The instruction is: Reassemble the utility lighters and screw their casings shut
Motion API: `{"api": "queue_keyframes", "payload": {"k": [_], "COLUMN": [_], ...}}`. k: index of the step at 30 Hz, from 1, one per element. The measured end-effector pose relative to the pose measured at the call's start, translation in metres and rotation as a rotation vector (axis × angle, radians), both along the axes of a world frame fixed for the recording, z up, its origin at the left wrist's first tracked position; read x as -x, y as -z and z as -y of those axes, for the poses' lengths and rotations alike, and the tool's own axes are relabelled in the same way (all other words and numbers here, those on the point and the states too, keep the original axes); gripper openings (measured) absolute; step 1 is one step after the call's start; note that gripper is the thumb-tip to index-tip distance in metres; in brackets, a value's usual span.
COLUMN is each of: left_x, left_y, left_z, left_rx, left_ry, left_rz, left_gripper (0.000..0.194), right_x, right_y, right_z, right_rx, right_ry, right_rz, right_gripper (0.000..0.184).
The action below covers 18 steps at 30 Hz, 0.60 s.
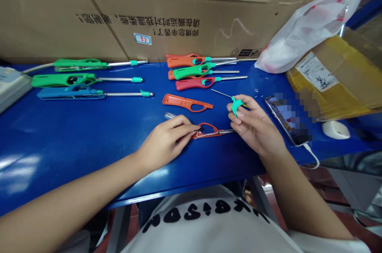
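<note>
My left hand (pixel 170 137) is closed, its fingertips pinching the handle end of an opened orange gas lighter (pixel 205 135) lying on the table. A white wire and a metal tube show in that lighter; its handle end is hidden under my fingers. Raised above the tube's far end, my right hand (pixel 258 127) pinches a teal plastic piece (pixel 236 106). A thin metal rod (pixel 221 93) sticks out leftward beside this piece; whether the two are joined I cannot tell. Behind my left hand lie the loose orange shell half (pixel 179 101) and a clear cylindrical part (pixel 169 116).
Several assembled lighters (pixel 195 83) lie at the back middle, with green and blue ones (pixel 71 93) at the left. A large carton (pixel 119 10) stands behind. To the right are a phone (pixel 286 119) on a cable, a white mouse-like object (pixel 336 130) and a taped package (pixel 352 73).
</note>
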<state>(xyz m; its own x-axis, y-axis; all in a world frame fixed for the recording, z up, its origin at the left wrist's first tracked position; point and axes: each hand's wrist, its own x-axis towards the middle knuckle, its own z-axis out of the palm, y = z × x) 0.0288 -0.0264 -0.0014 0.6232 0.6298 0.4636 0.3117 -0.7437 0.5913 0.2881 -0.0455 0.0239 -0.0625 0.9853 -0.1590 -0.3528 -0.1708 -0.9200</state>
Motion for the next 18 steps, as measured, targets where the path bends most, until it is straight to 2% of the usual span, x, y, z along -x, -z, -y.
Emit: {"api": "queue_keyframes", "payload": {"k": [3, 5, 7, 9, 13, 15, 18], "left_x": [0.000, -0.001, -0.002, -0.002, -0.003, -0.003, -0.003], "left_y": [0.000, 0.000, 0.000, 0.001, 0.001, 0.001, 0.000], "left_z": [0.000, 0.001, 0.001, 0.002, 0.002, 0.002, 0.002], "left_rx": [-0.010, -0.019, -0.019, -0.014, -0.014, -0.019, -0.031], "left_ry": [-0.010, -0.016, -0.025, -0.038, -0.052, -0.057, -0.060], "left_rz": [0.003, 0.009, 0.012, 0.019, 0.037, 0.042, 0.041], "left_gripper": [0.022, 0.022, 0.021, 0.021, 0.021, 0.020, 0.020], "right_x": [0.001, 0.003, 0.006, 0.009, 0.015, 0.018, 0.021], "right_y": [0.002, 0.006, 0.009, 0.012, 0.016, 0.018, 0.018], "right_z": [-0.001, 0.000, 0.002, 0.004, 0.007, 0.007, 0.007], "right_rx": [-0.012, -0.084, -0.193, -0.312, -0.533, -0.592, -0.650], "right_ry": [0.009, 0.068, 0.155, 0.196, 0.073, 0.013, -0.006], "right_rz": [0.015, 0.099, 0.274, 0.499, 0.818, 0.890, 0.945], "right_gripper": [0.036, 0.025, 0.014, 0.012, 0.019, 0.022, 0.018]}}
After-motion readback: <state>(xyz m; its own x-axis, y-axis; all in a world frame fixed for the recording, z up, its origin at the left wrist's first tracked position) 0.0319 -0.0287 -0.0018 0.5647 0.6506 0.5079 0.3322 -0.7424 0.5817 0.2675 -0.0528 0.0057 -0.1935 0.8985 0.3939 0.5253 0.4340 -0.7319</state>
